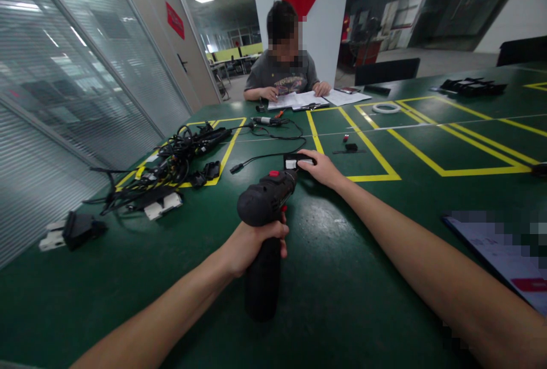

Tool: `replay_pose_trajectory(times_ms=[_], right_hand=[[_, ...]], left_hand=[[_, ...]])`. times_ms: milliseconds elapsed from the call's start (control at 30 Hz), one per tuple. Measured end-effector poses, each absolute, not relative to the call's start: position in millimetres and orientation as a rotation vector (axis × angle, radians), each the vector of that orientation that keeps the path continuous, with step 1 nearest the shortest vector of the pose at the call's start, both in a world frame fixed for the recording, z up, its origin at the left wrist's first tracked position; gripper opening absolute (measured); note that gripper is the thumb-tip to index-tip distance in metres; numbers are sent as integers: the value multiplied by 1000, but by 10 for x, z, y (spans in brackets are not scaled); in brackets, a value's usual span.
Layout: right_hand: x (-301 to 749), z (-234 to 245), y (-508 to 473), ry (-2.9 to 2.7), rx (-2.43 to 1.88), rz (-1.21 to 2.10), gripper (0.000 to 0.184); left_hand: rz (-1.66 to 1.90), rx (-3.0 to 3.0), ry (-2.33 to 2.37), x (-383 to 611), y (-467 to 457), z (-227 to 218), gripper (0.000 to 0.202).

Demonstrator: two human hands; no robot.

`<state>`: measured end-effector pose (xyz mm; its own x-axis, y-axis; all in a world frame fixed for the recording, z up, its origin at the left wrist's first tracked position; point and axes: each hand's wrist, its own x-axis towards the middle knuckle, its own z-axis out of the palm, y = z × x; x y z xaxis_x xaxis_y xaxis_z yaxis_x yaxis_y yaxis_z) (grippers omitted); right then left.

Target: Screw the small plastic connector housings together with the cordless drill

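My left hand (260, 244) is wrapped round the grip of a black cordless drill (262, 201), which has a red switch on top. The drill points away from me, its chuck close to a small black block with a white face (293, 163). My right hand (320, 168) grips that block at its right end, fingers over the top, holding it on the green table (333, 266). The drill's tip is partly hidden, so I cannot tell whether it touches the block.
A tangle of black cables (183, 150) lies left, near black and white plastic parts (162, 205). A thin cable with a plug (236, 168) runs behind the block. Across the table a person (282, 67) sits over papers (305, 99). A tape roll (386, 107) and clipboard (491, 249) lie right.
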<state>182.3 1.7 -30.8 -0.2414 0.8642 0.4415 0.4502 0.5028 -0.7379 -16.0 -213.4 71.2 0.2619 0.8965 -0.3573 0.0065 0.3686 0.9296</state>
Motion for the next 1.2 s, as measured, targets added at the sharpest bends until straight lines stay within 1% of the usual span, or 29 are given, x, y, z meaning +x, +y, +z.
replay_pose_trajectory(times_ms=[1200], right_hand=[[1827,-330,47,-1879,-1067,586,40]], left_hand=[[763,999,1141,-172,-2126,691,31]])
